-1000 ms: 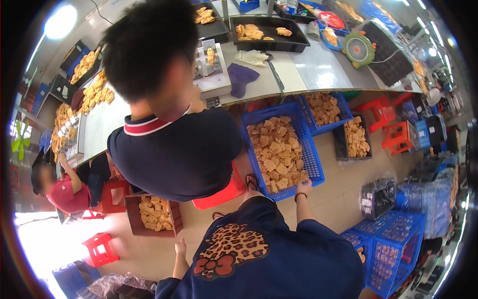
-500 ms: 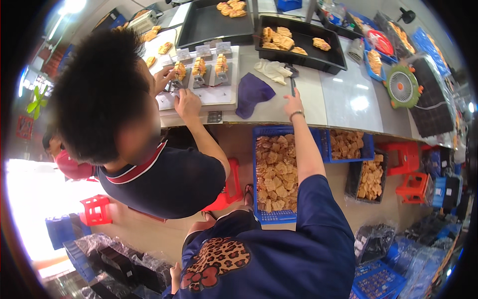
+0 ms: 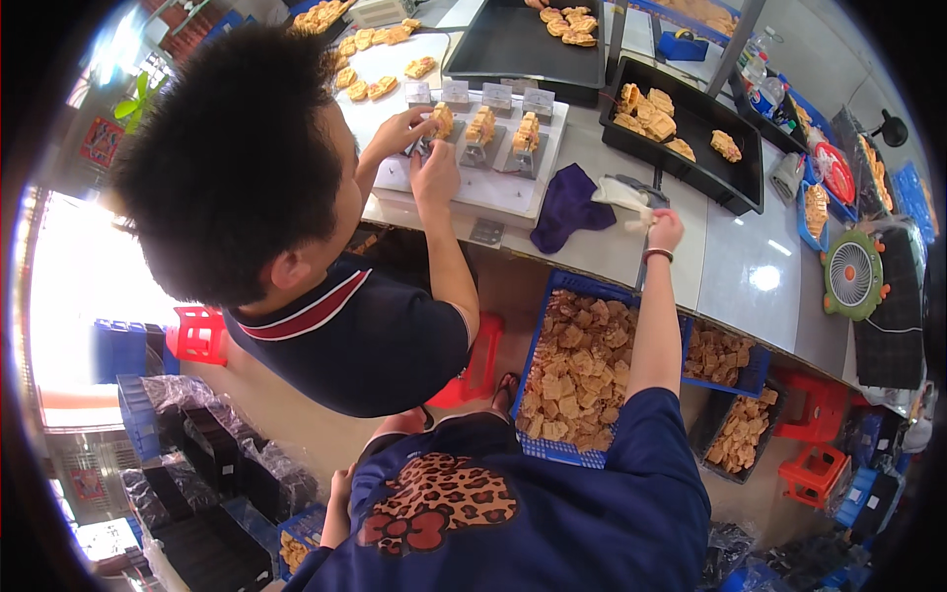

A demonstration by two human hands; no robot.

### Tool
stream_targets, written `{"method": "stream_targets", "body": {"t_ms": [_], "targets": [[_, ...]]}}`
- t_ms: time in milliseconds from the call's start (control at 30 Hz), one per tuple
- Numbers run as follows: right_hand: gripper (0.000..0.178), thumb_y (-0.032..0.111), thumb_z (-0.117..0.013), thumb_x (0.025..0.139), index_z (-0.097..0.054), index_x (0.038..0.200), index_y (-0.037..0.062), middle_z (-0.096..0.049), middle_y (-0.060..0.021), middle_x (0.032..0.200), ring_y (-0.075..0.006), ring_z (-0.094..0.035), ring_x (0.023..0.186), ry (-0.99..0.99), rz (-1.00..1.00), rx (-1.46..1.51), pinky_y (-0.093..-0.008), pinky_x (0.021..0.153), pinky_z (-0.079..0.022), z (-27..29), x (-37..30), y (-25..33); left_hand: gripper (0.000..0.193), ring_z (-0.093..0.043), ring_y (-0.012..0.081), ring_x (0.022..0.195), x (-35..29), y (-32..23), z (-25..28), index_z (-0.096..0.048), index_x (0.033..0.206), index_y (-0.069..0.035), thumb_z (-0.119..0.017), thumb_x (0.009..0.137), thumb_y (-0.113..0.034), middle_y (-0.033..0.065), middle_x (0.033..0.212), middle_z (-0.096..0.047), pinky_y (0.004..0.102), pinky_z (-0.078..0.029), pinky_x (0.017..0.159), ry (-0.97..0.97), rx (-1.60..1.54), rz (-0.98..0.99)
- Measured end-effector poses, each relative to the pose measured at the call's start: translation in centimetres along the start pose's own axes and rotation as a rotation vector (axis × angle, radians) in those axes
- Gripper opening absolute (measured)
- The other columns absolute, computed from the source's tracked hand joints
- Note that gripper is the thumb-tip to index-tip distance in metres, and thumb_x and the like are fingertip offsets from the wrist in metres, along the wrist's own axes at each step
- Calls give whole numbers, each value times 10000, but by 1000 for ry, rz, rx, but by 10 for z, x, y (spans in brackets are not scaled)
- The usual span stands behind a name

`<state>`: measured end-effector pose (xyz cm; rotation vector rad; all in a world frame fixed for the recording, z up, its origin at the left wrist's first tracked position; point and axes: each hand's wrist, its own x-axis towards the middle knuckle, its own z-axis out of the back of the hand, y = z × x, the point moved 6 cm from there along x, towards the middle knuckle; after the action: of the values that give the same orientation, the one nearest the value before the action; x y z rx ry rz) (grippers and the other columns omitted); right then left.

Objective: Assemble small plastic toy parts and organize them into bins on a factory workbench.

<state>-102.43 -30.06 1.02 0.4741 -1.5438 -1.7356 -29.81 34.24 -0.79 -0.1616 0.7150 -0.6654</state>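
Blue crates (image 3: 552, 370), three; two black trays (image 3: 691, 163).

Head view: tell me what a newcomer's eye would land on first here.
First the co-worker's dark-haired head filling the upper left, that person's hands busy at small golden pieces on a white board. Next the blue crate heaped with tan pieces under the counter's edge. Above it, the person's right hand reaches to a whitish cloth beside a purple cloth; the left hand hangs low.
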Motion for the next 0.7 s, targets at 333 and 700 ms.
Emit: {"method": "stream_targets", "body": {"t_ms": [333, 700], "targets": [[419, 373, -733, 753, -615, 1011, 66, -571, -116, 952, -292, -510, 941, -242, 149, -375, -405, 876, -411, 96, -55, 24, 571, -568, 154, 592, 32, 15, -13, -663, 766, 90, -585, 919, -455, 130, 604, -621, 376, -465, 592, 4, -24, 137], [319, 303, -600, 861, -582, 1148, 166, -452, -178, 1252, -369, -441, 1165, 174, 158, -1033, -576, 940, -364, 68, -75, -17, 529, -512, 110, 598, 4, 46, -32, -669, 758, 81, -593, 928, -414, 77, 582, -585, 351, -452, 587, 10, -324, 93]]}}
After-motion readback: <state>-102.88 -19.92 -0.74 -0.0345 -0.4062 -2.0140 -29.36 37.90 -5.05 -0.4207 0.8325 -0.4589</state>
